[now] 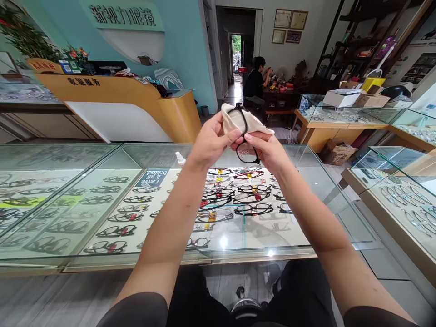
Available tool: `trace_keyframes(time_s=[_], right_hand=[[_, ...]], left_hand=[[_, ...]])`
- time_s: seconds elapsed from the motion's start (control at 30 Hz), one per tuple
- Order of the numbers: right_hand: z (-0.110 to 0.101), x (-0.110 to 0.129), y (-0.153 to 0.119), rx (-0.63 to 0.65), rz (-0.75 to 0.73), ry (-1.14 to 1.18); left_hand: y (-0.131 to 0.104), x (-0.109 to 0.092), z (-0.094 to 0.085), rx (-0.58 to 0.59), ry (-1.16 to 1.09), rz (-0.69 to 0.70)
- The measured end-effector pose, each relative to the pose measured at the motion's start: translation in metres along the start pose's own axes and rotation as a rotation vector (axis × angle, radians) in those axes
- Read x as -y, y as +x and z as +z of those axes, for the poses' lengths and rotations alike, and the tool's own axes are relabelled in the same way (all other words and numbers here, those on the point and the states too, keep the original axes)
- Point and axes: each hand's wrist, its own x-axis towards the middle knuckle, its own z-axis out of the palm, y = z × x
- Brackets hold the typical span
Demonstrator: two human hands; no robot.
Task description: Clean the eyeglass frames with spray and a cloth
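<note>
Both hands are raised over the glass display case, holding a pair of black-framed eyeglasses point(248, 153) and a cream cloth point(254, 121). My left hand point(215, 138) is closed, with its thumb near the bridge and the cloth bunched behind one lens. My right hand point(266, 146) pinches the glasses near the middle, its thumb and fingers also against the cloth. One lens hangs bare below the fingers; the other lies against the cloth. Some fingertips are hidden behind the cloth and frame. A small white bottle point(180, 158) stands on the glass to the left.
Below the hands, the glass display case point(279, 252) holds rows of eyeglasses. A wooden reception counter point(136, 88) stands at the back left. A person point(254, 86) sits at a desk at the back. More glass cases and several boxes point(341, 97) are on the right.
</note>
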Motion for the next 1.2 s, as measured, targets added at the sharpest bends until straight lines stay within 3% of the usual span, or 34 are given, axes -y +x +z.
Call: trace_keyframes(time_s=[0.13, 0.2, 0.27, 0.4, 0.47, 0.57, 0.7, 0.77, 0.83, 0.97, 1.03, 1.1, 1.2], right_hand=[[0.007, -0.005, 0.001, -0.056, -0.057, -0.081], [0.009, -0.004, 0.000, -0.060, -0.050, -0.118], [0.007, 0.002, -0.002, -0.047, -0.034, -0.148], [-0.005, 0.012, -0.005, 0.008, 0.036, -0.139], [-0.009, 0.013, -0.005, 0.025, 0.058, -0.118], [-0.007, 0.006, -0.003, 0.006, 0.039, -0.113], [0.001, -0.007, 0.001, -0.040, -0.021, -0.164], [0.004, -0.008, 0.001, -0.014, -0.026, -0.167], [0.003, -0.005, 0.000, 0.018, -0.019, -0.157], [-0.003, 0.009, -0.005, 0.048, 0.043, -0.114], [-0.005, 0.012, -0.005, 0.029, 0.069, -0.100], [-0.006, 0.011, -0.005, 0.014, 0.073, -0.099], [-0.001, 0.003, -0.003, -0.003, 0.035, -0.103]], left_hand=[[0.001, 0.017, 0.028, -0.330, 0.005, 0.147], [0.002, 0.019, 0.032, -0.392, -0.010, 0.121], [0.002, 0.013, 0.025, -0.314, -0.031, 0.054], [0.000, -0.003, -0.004, 0.023, -0.042, -0.090], [-0.001, -0.006, -0.011, 0.100, -0.031, -0.104], [0.000, 0.001, -0.004, 0.033, 0.003, -0.024], [0.004, 0.019, 0.018, -0.239, 0.057, 0.154], [0.005, 0.021, 0.020, -0.333, 0.071, 0.158], [0.004, 0.015, 0.015, -0.293, 0.064, 0.097], [0.000, -0.004, -0.004, -0.012, 0.001, -0.057], [-0.002, -0.008, -0.007, 0.055, -0.031, -0.077], [-0.002, -0.007, -0.003, 0.036, -0.037, -0.043], [-0.001, 0.002, 0.010, -0.095, 0.010, 0.063]])
